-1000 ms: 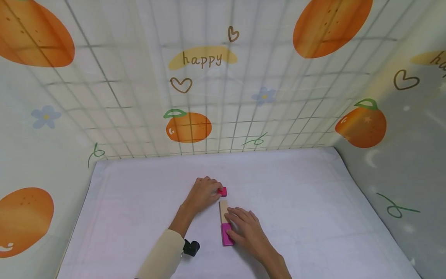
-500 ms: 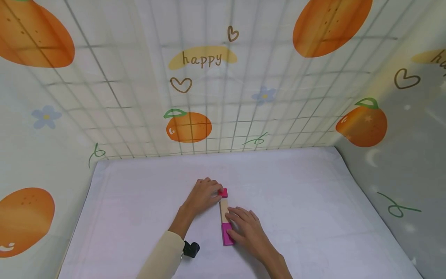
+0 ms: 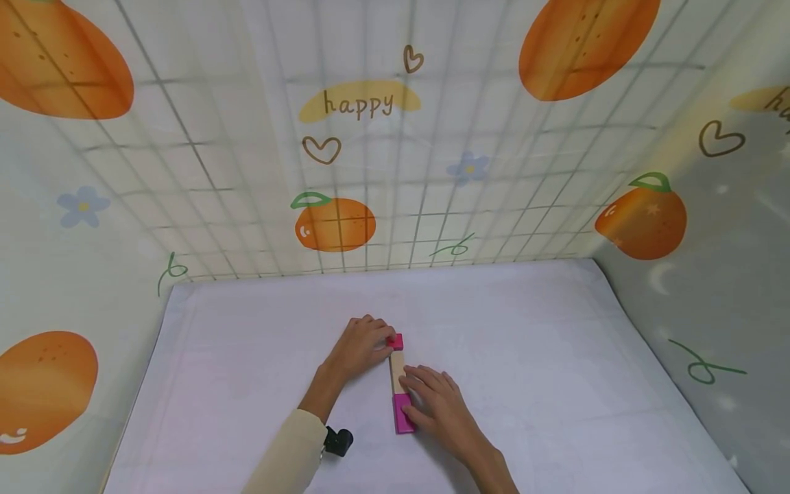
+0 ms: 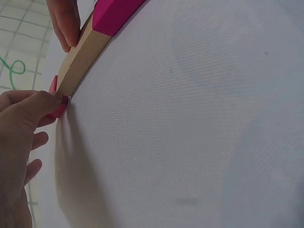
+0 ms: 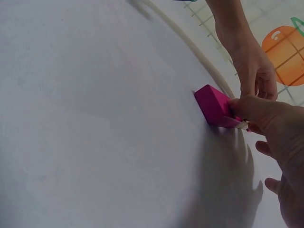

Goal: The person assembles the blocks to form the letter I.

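Note:
A small pinkish-red block (image 3: 398, 341) lies at the far end of a straight row, pinched between the thumb and fingers of my left hand (image 3: 360, 348). It meets the end of a plain wooden block (image 4: 81, 59). At the near end of the row, a magenta block (image 3: 401, 421) continues the line, end to end with the wooden one. My right hand (image 3: 446, 410) rests along the row's right side, its fingertips touching the wooden block and its thumb on the magenta block. The left thumb partly hides the pinkish-red block in the left wrist view.
A white cloth covers the table (image 3: 555, 343). Behind it and at both sides hang pale curtains (image 3: 259, 165) printed with oranges, hearts and grid lines. A small black device (image 3: 338, 441) sits at the left cuff (image 3: 290, 449).
My left hand has drawn the pinkish-red block slightly nearer, so the gap between it and the wooden block has closed. The right hand has stayed almost still.

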### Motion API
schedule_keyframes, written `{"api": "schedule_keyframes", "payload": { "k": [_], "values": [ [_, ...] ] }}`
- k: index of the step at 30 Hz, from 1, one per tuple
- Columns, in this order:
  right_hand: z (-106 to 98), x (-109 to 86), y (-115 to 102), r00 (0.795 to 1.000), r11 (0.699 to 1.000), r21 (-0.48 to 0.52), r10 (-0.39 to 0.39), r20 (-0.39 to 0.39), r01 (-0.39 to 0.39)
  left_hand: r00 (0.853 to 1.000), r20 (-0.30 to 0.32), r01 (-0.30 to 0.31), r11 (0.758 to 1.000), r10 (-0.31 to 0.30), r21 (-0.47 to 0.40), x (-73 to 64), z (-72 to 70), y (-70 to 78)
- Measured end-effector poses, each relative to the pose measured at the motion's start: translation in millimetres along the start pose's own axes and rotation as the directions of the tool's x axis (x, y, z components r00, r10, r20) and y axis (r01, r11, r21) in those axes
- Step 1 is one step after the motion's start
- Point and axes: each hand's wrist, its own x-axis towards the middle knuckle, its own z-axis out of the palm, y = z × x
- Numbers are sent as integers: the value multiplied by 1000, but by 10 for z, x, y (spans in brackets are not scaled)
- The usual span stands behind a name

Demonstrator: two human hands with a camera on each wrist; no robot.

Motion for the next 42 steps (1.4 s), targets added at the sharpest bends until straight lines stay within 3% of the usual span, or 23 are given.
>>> {"api": "schedule_keyframes", "payload": {
  "k": [24,36,42],
  "values": [
    [13,2,16,1000,1000,-20,14,12,-14,1000,6,18,1000,-18,-22,-18,-1,21],
    [18,5,16,1000,1000,-5,2,-2,-2,998,-70,-10,999,7,-43,-67,-3,1],
    [18,8,17,1000,1000,4,-6,-3,6,997,-71,-12,1000,10,-26,-119,-52,29]
  ]
}}
